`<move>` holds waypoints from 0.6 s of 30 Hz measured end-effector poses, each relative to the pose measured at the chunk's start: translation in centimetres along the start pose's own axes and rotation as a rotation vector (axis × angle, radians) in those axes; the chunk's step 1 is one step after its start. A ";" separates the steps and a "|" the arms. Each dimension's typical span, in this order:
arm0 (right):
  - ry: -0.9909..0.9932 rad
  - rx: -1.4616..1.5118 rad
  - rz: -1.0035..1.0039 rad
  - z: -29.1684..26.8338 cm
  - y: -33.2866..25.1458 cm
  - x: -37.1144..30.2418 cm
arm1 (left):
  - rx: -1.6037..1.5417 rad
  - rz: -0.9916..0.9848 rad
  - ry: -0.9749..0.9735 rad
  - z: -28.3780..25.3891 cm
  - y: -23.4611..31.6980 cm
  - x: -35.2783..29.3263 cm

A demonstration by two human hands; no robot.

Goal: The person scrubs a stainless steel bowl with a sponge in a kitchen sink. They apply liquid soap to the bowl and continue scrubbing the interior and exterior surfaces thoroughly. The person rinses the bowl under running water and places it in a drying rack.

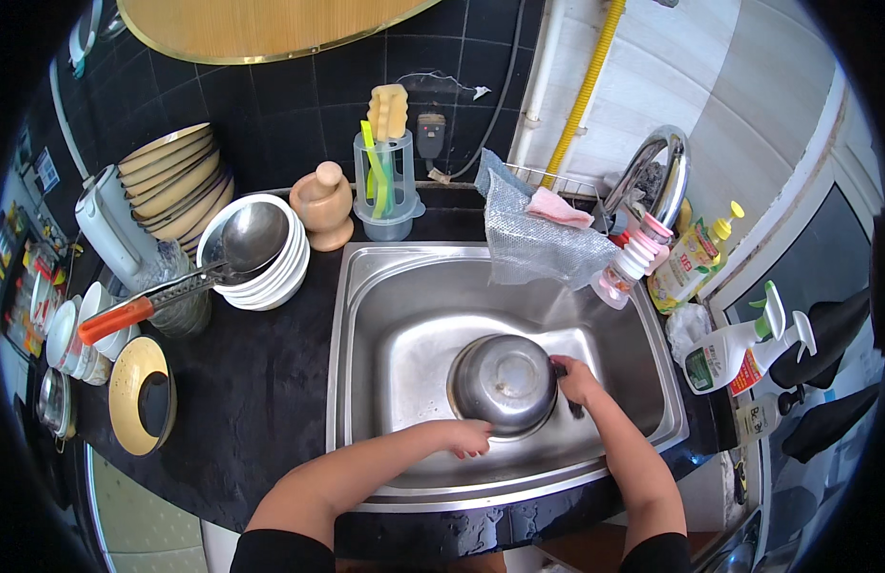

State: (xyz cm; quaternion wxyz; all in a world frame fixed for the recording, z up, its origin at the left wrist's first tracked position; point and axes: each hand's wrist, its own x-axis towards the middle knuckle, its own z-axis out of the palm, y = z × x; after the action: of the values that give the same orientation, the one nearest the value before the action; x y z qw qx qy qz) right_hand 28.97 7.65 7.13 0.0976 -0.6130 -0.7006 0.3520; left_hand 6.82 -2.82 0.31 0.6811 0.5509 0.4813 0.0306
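Note:
An upturned steel bowl (507,380) with a rounded, shiny base sits in the sink, tilted a little. At its near left rim, my left hand (469,438) is closed, its fingers curled against the edge; part of the grip is hidden. On the bowl's right side my right hand (577,382) closes around a dark thing (575,411), which shows above and below the fingers. I cannot tell whether it is a handle or a scrubber. A pale streak, seemingly running water, falls from the tap nozzle (614,285) behind the bowl.
Bubble wrap and a pink cloth (559,207) hang over the back rim of the sink (336,382). Stacked white bowls (271,282) with a ladle, a wooden mortar (323,205) and a yellow bowl (126,399) stand left. Soap (686,267) and spray bottles (715,358) line the right.

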 end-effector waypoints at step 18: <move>-0.242 0.951 -0.303 2.8 -10.4 1.1 | 0.090 0.669 0.966 -7.1 6.0 -5.3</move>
State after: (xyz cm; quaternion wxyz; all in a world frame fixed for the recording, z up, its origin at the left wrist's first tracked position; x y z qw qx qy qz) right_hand 18.92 7.67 11.14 0.3337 -0.3470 -0.5503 0.6822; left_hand 2.06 1.64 8.80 0.3139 0.6247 0.5378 0.4710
